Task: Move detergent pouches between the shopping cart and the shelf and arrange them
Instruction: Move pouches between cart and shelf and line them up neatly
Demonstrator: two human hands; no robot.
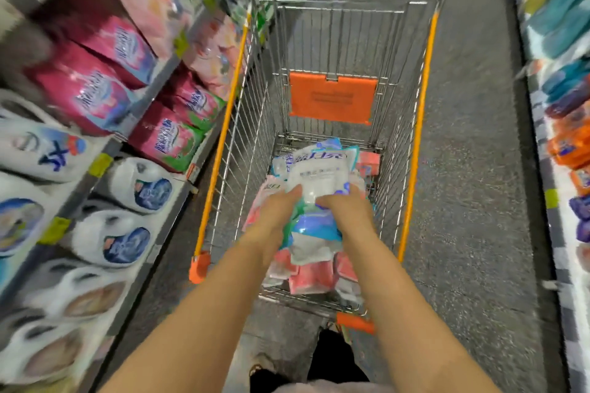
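A metal shopping cart [415, 137] with orange trim stands in the aisle in front of me. Several detergent pouches lie in its basket, pink ones [313, 277] underneath. On top sits a blue-and-white pouch [316, 169]. Both my hands reach into the basket and grip a blue-and-white pouch [316, 230] at its upper part. My left hand [277, 210] holds its left side and my right hand [344, 210] holds its right side. The shelf [150, 99] on the left carries pink pouches [92, 89] and white pouches [134, 185].
An orange child-seat flap [332, 99] hangs at the cart's far end. A second shelf [562, 143] with blue, purple and orange packs lines the right side. Grey floor [479, 201] runs between the cart and that shelf. My feet are below the cart's near edge.
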